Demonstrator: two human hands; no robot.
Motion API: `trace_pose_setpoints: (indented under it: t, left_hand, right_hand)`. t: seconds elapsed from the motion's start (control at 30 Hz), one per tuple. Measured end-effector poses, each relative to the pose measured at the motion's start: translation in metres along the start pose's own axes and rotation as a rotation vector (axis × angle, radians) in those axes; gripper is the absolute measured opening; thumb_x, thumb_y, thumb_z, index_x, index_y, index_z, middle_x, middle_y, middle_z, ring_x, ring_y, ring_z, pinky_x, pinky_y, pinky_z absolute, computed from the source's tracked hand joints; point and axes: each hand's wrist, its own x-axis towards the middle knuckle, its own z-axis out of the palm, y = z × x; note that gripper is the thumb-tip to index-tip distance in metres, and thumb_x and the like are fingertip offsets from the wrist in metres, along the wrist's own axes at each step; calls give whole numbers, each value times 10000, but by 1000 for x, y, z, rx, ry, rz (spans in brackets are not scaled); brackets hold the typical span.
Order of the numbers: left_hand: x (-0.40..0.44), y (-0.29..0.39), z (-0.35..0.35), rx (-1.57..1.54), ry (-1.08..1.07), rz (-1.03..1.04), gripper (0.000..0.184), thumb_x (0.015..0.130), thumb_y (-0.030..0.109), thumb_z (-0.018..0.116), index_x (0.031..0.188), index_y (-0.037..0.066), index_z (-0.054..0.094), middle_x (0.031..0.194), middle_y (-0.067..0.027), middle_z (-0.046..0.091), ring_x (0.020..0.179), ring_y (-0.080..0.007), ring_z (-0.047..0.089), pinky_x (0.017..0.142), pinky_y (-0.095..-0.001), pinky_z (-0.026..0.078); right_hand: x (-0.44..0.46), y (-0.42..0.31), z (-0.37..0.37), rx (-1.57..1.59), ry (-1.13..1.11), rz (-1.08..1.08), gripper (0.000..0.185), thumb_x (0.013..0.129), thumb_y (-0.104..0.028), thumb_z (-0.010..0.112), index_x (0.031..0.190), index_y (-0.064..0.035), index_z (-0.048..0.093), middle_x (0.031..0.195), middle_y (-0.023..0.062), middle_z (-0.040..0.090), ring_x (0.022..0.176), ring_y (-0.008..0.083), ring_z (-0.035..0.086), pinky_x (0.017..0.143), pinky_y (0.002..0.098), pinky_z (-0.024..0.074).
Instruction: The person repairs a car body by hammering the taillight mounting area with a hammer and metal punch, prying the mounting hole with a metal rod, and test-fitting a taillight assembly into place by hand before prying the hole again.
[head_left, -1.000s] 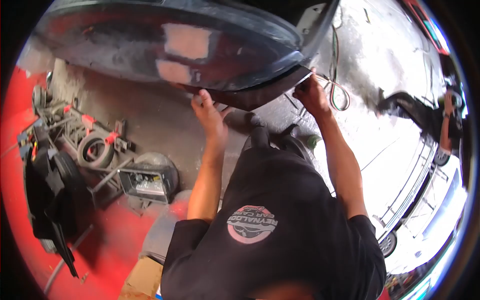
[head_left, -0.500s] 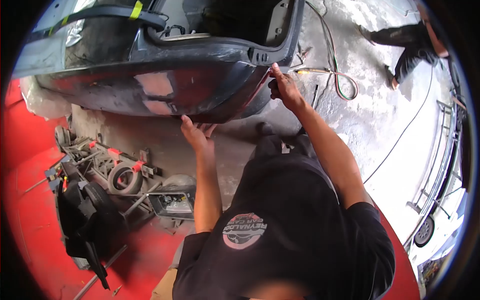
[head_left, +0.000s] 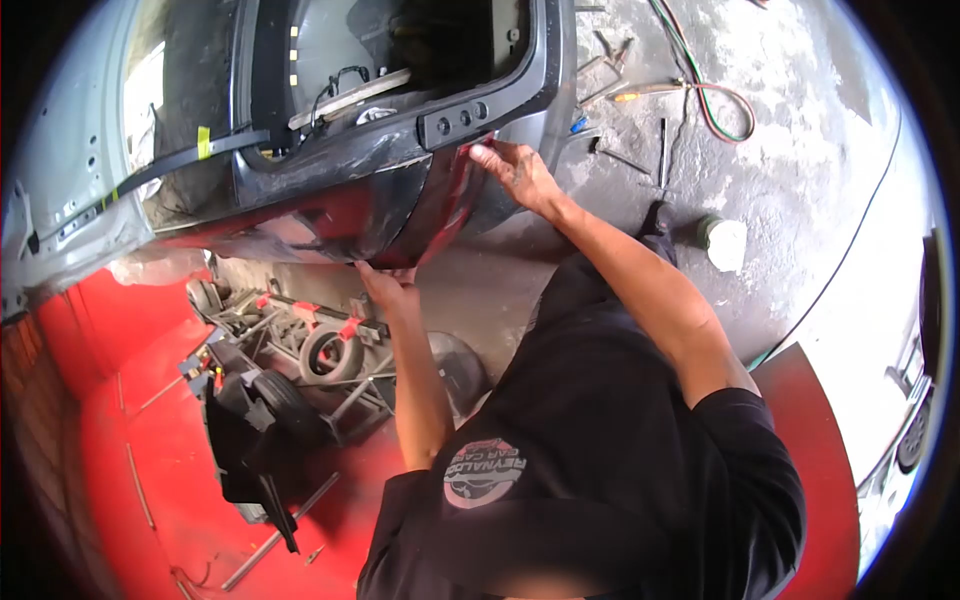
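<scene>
A dark red, glossy corner piece [head_left: 432,205], shaped like a tail light, sits against the dark grey car body [head_left: 340,150]. The thumb of my right hand [head_left: 525,178] presses its upper red edge, with the fingers curled behind. Lower down, my left hand [head_left: 392,288] grips the bottom edge from below, its thumb up against the body and the fingers partly hidden under the piece. Just above the piece is a dark bracket with round holes [head_left: 462,124]. Patches of worn or sanded paint [head_left: 290,230] show on the body to the left.
A red and green hose [head_left: 735,125] and several hand tools [head_left: 625,160] lie on the concrete floor at upper right. Near my foot stands a pale container [head_left: 724,243]. To the left are a tyre [head_left: 330,355], metal stands and a black plastic part [head_left: 245,440] on red floor.
My view has shifted, and the car now appears turned and further left. Both hands stay on the corner piece; the right hand sits along its upper edge. The other person has left view.
</scene>
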Motion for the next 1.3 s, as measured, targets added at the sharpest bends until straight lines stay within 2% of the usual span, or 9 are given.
trace_pose_setpoints:
  t: [0.1,0.13,0.33,0.43,0.53,0.63,0.93,1.13,1.3]
  left_hand:
    - [6,2,-5,-6,-9,-39,679,1031,587,436,1539,148,331,1519,-177,407,1362,-386,467,1075,-635,460]
    - [3,5,0,10,-5,-39,673,1031,583,432,1537,149,338,1521,-176,411,1368,-385,466,1073,-637,463]
    - [-3,4,11,62,-76,93,682,993,587,455,1466,97,434,1423,-164,550,1255,-414,585,1030,-633,513]
    - [3,2,2,37,-114,111,649,991,570,453,1450,112,470,1439,-137,557,1274,-385,585,1034,-612,518]
    - [-5,7,12,66,-135,104,638,1001,566,445,1468,132,459,1462,-114,538,1309,-365,557,1055,-597,502]
    - [0,10,4,100,-172,87,655,1013,564,449,1522,155,402,1534,-90,470,1381,-352,491,1099,-607,457]
    - [-10,13,26,140,-138,123,666,1019,588,436,1533,167,390,1525,-88,480,1362,-356,514,1096,-606,464]
    - [-11,11,29,118,-5,161,616,1019,557,443,1469,138,479,1450,-94,566,1299,-343,578,1036,-568,522]
    - [1,7,18,113,11,193,592,1037,503,399,1467,102,474,1444,-117,566,1298,-363,574,1056,-562,511]
  right_hand:
    - [-10,2,6,-27,56,-73,845,917,-525,723,1423,107,478,777,212,630,794,202,596,766,379,510]
    - [-6,5,14,18,130,-196,929,895,-508,754,1497,94,381,781,241,632,751,217,581,772,368,513]
    - [-6,24,13,137,84,-220,800,939,-389,733,1524,24,379,835,285,639,808,179,624,808,366,515]
    - [-6,28,17,135,66,-283,703,973,-317,700,1528,-19,387,861,300,632,821,109,432,811,367,517]
    - [-4,27,18,219,68,-336,636,979,-292,682,1494,-24,420,857,316,598,1014,497,335,789,368,514]
    - [-7,13,2,226,-68,-206,571,986,-258,673,1456,-17,459,896,321,601,932,528,590,789,380,517]
    - [5,19,7,243,-61,-369,533,963,-214,689,1417,-10,499,1026,290,658,982,477,643,810,436,527]
    - [0,10,0,-36,-132,-299,637,963,-238,681,1494,-20,406,1066,283,672,1008,477,637,826,480,519]
    - [6,22,11,26,-66,-419,674,982,-284,647,1532,-34,350,1038,291,663,974,487,637,802,493,515]
